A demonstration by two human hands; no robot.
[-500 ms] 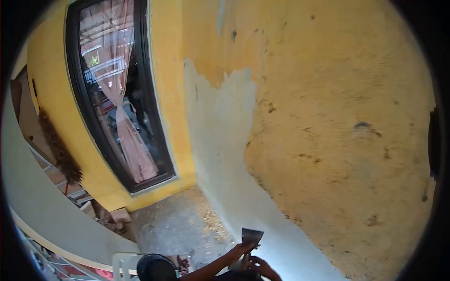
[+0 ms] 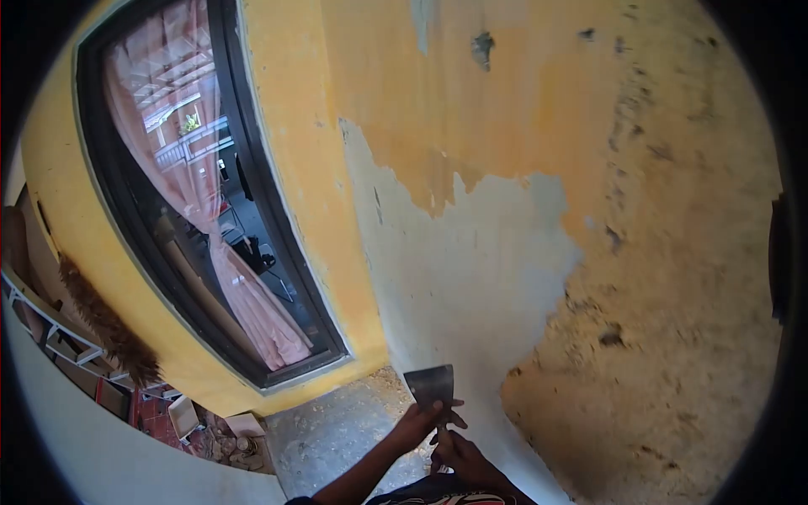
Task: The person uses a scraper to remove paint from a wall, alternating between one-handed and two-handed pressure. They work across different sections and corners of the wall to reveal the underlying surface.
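Well, left hand (image 2: 412, 427): partly closed, forearm slanting up from below, thumb and fingers around the scraper (image 2: 431, 385) near its blade's base.
Right hand (image 2: 465, 459): curled at the handle, just below.
Scraper: flat, dark, flared, blade upward.
Wall (image 2: 471, 261): smooth grey patch, ragged yellow paint (image 2: 522, 109) (pitted at right).
Box (image 2: 183, 417): pale, on red tiles (image 2: 151, 410); contents unclear.

I could read no words, labels, brands, numbers or signs. My dark shirt (image 2: 421, 491), at the near edge, bore a pale and red print (image 2: 475, 499), but it was cut off and too unclear for me to make out.
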